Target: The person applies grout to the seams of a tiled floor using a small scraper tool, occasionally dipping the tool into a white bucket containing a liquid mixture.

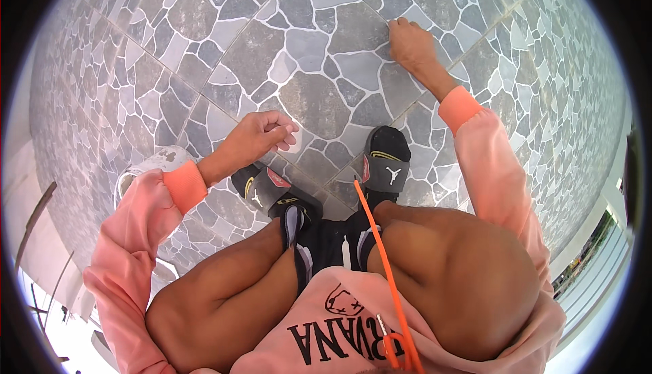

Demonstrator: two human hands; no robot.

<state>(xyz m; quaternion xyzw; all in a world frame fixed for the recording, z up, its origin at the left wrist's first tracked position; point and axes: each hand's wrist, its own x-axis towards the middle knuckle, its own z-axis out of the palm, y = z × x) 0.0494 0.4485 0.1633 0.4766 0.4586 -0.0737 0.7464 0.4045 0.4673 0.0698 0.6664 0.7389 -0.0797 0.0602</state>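
My left hand [266,133] hovers in front of my left foot, fingers curled in and thumb bent over them. Whatever sits between those fingertips, if anything, cannot be made out. Farther off to the right, my right hand [412,46] is closed and low over the stone-patterned floor [314,95]; its back faces up and hides what it may hold. Both arms come out of salmon-pink sleeves. A black slide sandal [388,165] is on my right foot, and another sandal [261,190] is on my left, below the left hand.
An orange cord [382,255] with a dark tip hangs between my knees. A worn white rounded object [157,162] stands at the left, partly behind my sleeve. Thin dark sticks [35,221] rise at the far left. Pale railings [598,265] show at the right edge.
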